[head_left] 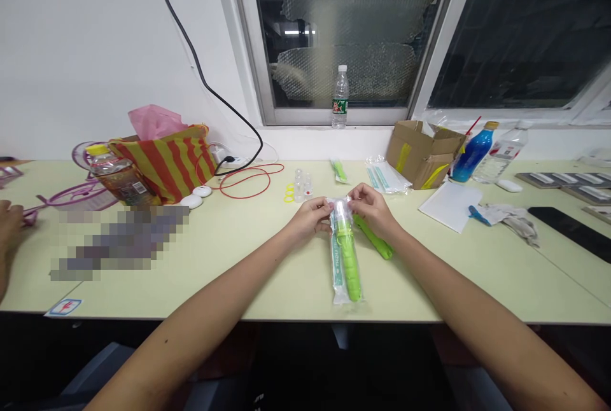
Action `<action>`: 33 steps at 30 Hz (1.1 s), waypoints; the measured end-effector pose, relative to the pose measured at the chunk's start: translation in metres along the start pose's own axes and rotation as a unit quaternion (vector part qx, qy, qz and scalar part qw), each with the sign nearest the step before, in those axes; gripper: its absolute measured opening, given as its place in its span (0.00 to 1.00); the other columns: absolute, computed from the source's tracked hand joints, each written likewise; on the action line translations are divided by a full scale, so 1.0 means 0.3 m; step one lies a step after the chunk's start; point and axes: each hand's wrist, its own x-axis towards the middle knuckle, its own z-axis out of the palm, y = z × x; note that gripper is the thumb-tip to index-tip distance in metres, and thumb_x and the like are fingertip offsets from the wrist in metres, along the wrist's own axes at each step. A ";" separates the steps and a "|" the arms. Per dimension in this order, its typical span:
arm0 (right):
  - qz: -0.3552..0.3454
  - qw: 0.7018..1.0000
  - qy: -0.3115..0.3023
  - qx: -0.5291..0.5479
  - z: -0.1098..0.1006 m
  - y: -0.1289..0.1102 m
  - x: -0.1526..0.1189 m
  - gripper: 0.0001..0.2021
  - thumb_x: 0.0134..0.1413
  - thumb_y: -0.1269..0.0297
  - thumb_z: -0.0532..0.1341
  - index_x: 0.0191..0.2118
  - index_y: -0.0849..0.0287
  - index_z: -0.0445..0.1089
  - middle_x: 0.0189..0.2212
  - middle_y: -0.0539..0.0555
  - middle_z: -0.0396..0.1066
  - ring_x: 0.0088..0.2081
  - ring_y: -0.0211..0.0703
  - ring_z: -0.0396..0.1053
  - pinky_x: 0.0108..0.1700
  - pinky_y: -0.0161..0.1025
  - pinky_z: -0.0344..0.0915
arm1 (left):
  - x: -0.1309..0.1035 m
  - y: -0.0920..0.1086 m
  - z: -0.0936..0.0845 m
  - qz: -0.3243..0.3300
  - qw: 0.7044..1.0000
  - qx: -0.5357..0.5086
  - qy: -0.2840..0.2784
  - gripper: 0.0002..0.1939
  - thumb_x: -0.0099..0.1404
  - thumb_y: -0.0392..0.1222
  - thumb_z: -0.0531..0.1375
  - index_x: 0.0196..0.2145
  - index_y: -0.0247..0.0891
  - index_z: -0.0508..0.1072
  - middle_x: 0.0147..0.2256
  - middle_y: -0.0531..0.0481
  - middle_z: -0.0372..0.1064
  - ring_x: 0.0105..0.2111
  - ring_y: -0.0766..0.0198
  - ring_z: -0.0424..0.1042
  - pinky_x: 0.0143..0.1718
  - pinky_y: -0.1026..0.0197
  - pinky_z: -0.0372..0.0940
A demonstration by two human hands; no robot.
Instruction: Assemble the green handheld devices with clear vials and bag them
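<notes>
Both my left hand (312, 216) and my right hand (372, 208) pinch the upper end of a clear plastic bag (338, 264). Inside the bag lies a bright green ribbed tool-like item (350, 261) with a clear top; teal print runs down the bag's left side. A second green item (375, 237) rests on the table beside the bag, partly under my right hand. Beyond my hands are small clear plastic pieces (299, 185), yellow rings (289, 193) and a small bagged green item (339, 170).
Flat printed bags (384, 175) lie before a cardboard box (414, 153). Bottles, white paper (451, 205) and a glove (510, 219) are at right. At left are a striped bag (174, 166), a red cable (238, 185) and another person's hand (8, 233).
</notes>
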 end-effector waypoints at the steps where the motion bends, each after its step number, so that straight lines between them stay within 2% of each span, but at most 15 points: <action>1: 0.020 1.000 0.002 0.022 0.000 0.003 0.002 0.13 0.41 0.62 0.70 0.31 0.56 0.65 0.29 0.48 0.67 0.28 0.37 0.62 0.31 0.36 0.61 | -0.002 0.003 0.000 0.005 1.000 -0.006 -0.001 0.18 0.54 0.51 0.69 0.30 0.35 0.69 0.26 0.51 0.66 0.24 0.66 0.69 0.23 0.63 0.67; 5: 0.136 0.987 -0.051 0.073 -0.007 0.012 0.009 0.15 0.43 0.56 0.71 0.34 0.57 0.68 0.25 0.48 0.67 0.26 0.38 0.64 0.31 0.37 0.62 | -0.004 0.014 -0.003 0.014 0.999 -0.031 0.005 0.16 0.53 0.47 0.69 0.30 0.34 0.70 0.28 0.50 0.68 0.27 0.64 0.71 0.27 0.61 0.69; 7: 0.162 0.980 -0.092 0.063 -0.012 0.011 0.009 0.15 0.47 0.53 0.69 0.32 0.59 0.70 0.25 0.50 0.67 0.27 0.39 0.65 0.32 0.38 0.64 | -0.004 0.017 -0.006 0.014 0.999 -0.039 0.003 0.15 0.53 0.46 0.69 0.30 0.34 0.71 0.28 0.49 0.69 0.28 0.63 0.72 0.30 0.60 0.70; 10: 0.136 0.983 -0.117 0.030 -0.019 0.004 0.005 0.15 0.47 0.51 0.68 0.28 0.59 0.71 0.23 0.50 0.67 0.27 0.39 0.64 0.32 0.38 0.63 | -0.001 0.015 -0.011 0.016 0.999 -0.038 -0.002 0.14 0.53 0.46 0.69 0.28 0.34 0.71 0.28 0.49 0.69 0.28 0.63 0.72 0.31 0.59 0.70; 14: 0.071 0.993 -0.088 -0.014 -0.023 0.002 0.006 0.16 0.47 0.50 0.68 0.24 0.58 0.70 0.20 0.49 0.64 0.25 0.39 0.61 0.31 0.38 0.62 | 0.007 0.008 -0.014 0.034 0.999 -0.021 0.002 0.15 0.54 0.47 0.69 0.28 0.34 0.70 0.27 0.49 0.69 0.28 0.63 0.71 0.28 0.60 0.69; 17: 0.044 0.996 -0.072 -0.039 -0.021 0.008 0.007 0.16 0.49 0.49 0.67 0.25 0.58 0.71 0.20 0.49 0.65 0.26 0.39 0.61 0.31 0.38 0.61 | 0.012 0.003 -0.014 0.042 0.999 -0.012 0.005 0.16 0.54 0.49 0.69 0.28 0.34 0.70 0.28 0.49 0.69 0.28 0.63 0.72 0.28 0.60 0.70; 23: 0.031 0.997 -0.070 -0.027 -0.017 0.014 0.007 0.16 0.50 0.49 0.67 0.27 0.58 0.74 0.22 0.50 0.67 0.25 0.39 0.62 0.30 0.38 0.61 | 0.011 -0.001 -0.012 0.049 0.999 -0.012 0.002 0.17 0.55 0.50 0.68 0.27 0.34 0.68 0.26 0.50 0.68 0.26 0.64 0.71 0.25 0.60 0.69; 26: 0.049 0.997 -0.065 -0.006 -0.017 0.009 0.010 0.15 0.51 0.50 0.67 0.29 0.58 0.74 0.23 0.50 0.67 0.26 0.39 0.64 0.29 0.37 0.63 | 0.010 0.002 -0.013 0.047 0.998 -0.030 0.008 0.18 0.55 0.50 0.68 0.26 0.35 0.66 0.27 0.50 0.68 0.26 0.64 0.71 0.24 0.61 0.69; 29: 0.114 0.990 -0.071 0.034 -0.010 0.003 0.009 0.18 0.51 0.46 0.66 0.33 0.57 0.74 0.27 0.52 0.71 0.29 0.41 0.68 0.28 0.37 0.65 | 0.014 0.009 -0.022 0.053 0.996 -0.060 0.027 0.17 0.55 0.48 0.69 0.28 0.35 0.66 0.28 0.51 0.67 0.27 0.65 0.70 0.25 0.62 0.69; 31: 0.155 0.982 -0.090 0.056 -0.006 -0.003 0.004 0.21 0.52 0.43 0.64 0.37 0.58 0.74 0.31 0.53 0.73 0.32 0.42 0.70 0.29 0.37 0.67 | 0.018 0.017 -0.033 0.067 0.993 -0.086 0.043 0.16 0.55 0.47 0.69 0.29 0.35 0.67 0.30 0.51 0.68 0.29 0.65 0.70 0.27 0.61 0.70; 33: 0.184 0.974 -0.120 0.055 -0.011 -0.012 -0.003 0.21 0.52 0.44 0.65 0.41 0.58 0.75 0.36 0.55 0.75 0.35 0.42 0.72 0.32 0.37 0.69 | 0.023 0.027 -0.046 0.084 0.989 -0.112 0.057 0.16 0.55 0.46 0.69 0.32 0.35 0.68 0.31 0.50 0.69 0.31 0.65 0.71 0.30 0.60 0.70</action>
